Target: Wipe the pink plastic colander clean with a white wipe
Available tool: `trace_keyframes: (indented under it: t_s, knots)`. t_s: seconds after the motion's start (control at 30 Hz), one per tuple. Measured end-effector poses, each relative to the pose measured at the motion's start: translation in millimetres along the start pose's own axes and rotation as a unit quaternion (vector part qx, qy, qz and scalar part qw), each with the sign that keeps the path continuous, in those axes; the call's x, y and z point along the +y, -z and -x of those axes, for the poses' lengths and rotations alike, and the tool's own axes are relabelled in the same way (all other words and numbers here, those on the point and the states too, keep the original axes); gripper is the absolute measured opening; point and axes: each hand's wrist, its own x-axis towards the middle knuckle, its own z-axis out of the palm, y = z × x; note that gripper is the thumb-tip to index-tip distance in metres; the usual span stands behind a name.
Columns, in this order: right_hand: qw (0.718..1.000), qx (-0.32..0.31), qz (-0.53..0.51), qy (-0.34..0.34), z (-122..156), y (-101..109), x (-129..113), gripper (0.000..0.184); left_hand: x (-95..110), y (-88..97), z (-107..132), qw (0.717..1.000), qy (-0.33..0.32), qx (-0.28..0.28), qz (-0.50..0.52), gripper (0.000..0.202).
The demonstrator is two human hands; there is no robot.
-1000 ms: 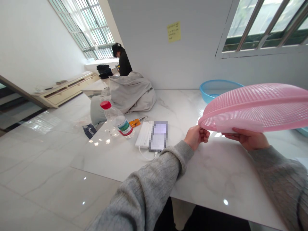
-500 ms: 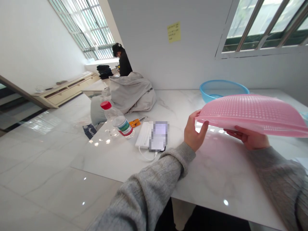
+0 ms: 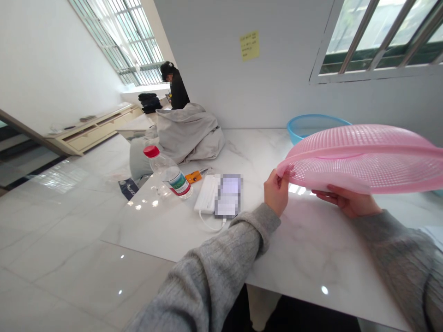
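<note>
A large pink perforated plastic basket is held upside down above the white marble table. My left hand grips its left rim, fingers curled over the edge. My right hand supports the basket from beneath, fingers under the rim near its front edge. Both arms wear grey knit sleeves.
A blue basin sits behind the basket. A clear bottle with a red cap, a white device with a cable, a small orange item and a heap of grey fabric lie to the left. Another person is far back.
The basket dipped and tilted half a second ago, then rose again. My left hand shifted from an open hold on the rim to a closed grip.
</note>
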Motion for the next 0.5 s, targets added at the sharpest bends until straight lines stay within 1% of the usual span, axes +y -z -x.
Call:
trace_keyframes:
  t_s: [0.07, 0.17, 0.27, 0.33, 0.4, 0.5]
  knots:
    - [1.0, -0.006, -0.001, -0.006, 3, -3, 0, 0.039, -3, -1.9, 0, 0.999, 0.013, -0.02, 0.022, 0.045]
    - [1.0, -0.008, -0.002, -0.008, 4, -6, 1, 0.042, -3, -3.4, 1, 0.998, 0.02, -0.048, 0.04, 0.046]
    - [1.0, -0.019, -0.004, -0.009, 4, -6, 1, 0.051, -7, -3.8, 3, 0.997, 0.034, -0.067, -0.019, 0.039]
    - [0.999, -0.03, -0.002, -0.011, 4, -5, 1, 0.054, -15, -4.3, 4, 0.994, 0.048, -0.077, -0.058, 0.033]
    - [0.999, -0.042, 0.007, -0.019, 4, -4, 2, 0.051, -25, -5.5, 6, 0.992, 0.067, -0.094, -0.047, 0.032]
    - [0.998, -0.052, 0.023, -0.03, 4, -4, 4, 0.045, -35, -7.9, 7, 0.987, 0.116, -0.111, -0.008, 0.035]
